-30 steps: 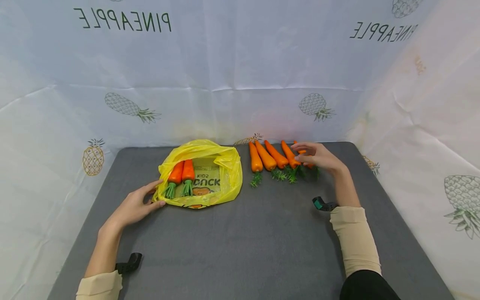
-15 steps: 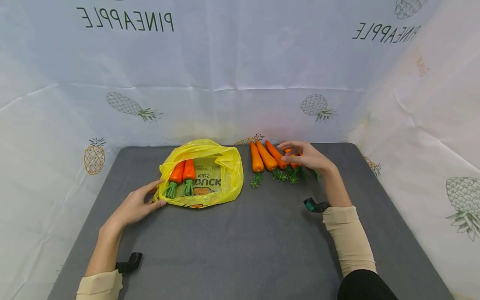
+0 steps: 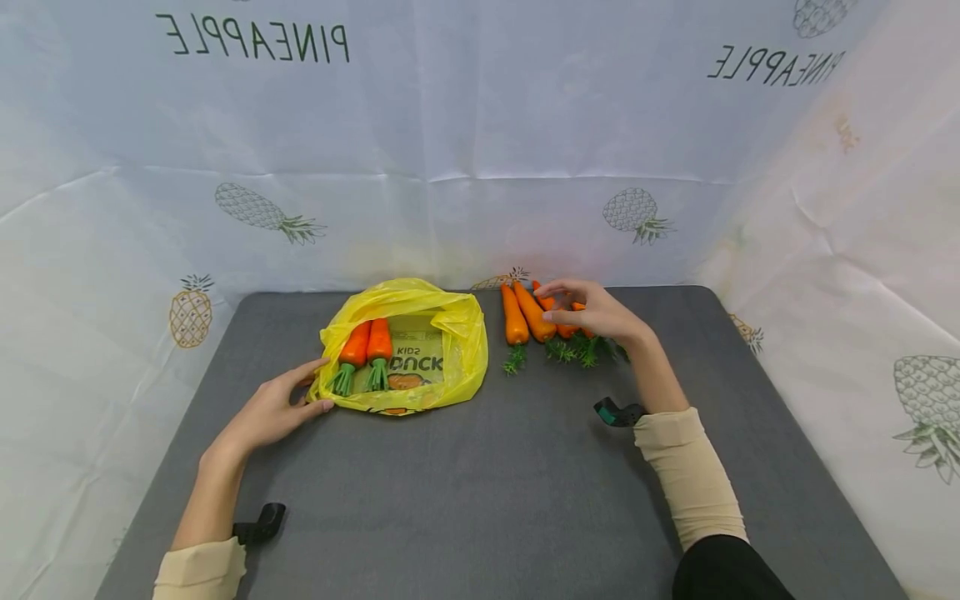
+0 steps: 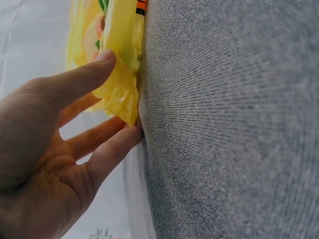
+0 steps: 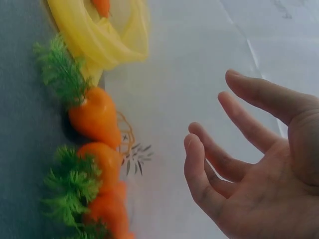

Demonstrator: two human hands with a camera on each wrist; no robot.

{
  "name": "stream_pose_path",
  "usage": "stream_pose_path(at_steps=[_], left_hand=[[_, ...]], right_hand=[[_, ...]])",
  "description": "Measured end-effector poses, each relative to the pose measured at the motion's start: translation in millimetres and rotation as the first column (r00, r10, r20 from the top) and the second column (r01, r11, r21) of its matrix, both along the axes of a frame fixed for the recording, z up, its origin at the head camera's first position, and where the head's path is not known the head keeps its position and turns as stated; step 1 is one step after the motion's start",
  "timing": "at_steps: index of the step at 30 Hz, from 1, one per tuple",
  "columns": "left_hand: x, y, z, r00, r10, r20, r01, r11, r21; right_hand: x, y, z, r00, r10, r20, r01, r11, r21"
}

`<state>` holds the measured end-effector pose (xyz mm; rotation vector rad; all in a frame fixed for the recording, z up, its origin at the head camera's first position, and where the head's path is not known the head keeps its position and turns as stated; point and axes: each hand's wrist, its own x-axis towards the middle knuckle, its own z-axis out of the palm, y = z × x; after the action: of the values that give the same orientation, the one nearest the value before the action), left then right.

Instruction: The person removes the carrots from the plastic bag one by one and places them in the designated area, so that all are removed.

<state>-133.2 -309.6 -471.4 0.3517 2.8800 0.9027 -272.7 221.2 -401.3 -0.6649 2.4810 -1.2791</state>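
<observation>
A yellow plastic bag (image 3: 468, 350) lies with its mouth spread on the table, two carrots (image 3: 380, 340) with green tops inside. My left hand (image 3: 273, 408) touches the bag's left side, thumb at the near rim and fingers at the far side. In the left wrist view the fingertips (image 4: 130, 133) meet the bag's bottom corner by the table. A row of orange carrots (image 3: 514, 317) with leafy greens (image 3: 514, 359) lies right of the bag. Over the right part of this row hovers my right hand (image 3: 596, 312), fingers apart and loosely bent, partly hiding some carrots.
The grey table (image 3: 450, 500) ends at a white cloth backdrop (image 3: 480, 125) printed with pineapples, close behind the bag and carrots. Cloth also hangs at both sides. Black wrist cameras (image 3: 260, 523) stick out from both forearms.
My right hand has moved left along the carrot row, from the rightmost carrots toward the middle ones, holding nothing. My left hand and the bag have stayed in place.
</observation>
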Motion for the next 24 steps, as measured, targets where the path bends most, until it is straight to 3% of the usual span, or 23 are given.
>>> stream_pose_path(at_steps=[6,13,24], left_hand=[[-0.4,1,-0.7,1.000,-0.001,-0.005,0.001,1.000,0.001],[-0.4,2,0.9,1.000,0.004,-0.002,-0.004,1.000,0.001],[-0.7,2,2.7,1.000,0.006,0.013,-0.006,1.000,0.011]], right_hand=[[3.4,-14,1.7,0.999,0.010,-0.050,-0.011,1.000,-0.021],[5.4,-37,1.1,0.992,0.076,-0.096,-0.086,0.990,-0.111],[7.2,-77,-4.0,0.987,0.106,-0.120,-0.127,0.975,-0.184]])
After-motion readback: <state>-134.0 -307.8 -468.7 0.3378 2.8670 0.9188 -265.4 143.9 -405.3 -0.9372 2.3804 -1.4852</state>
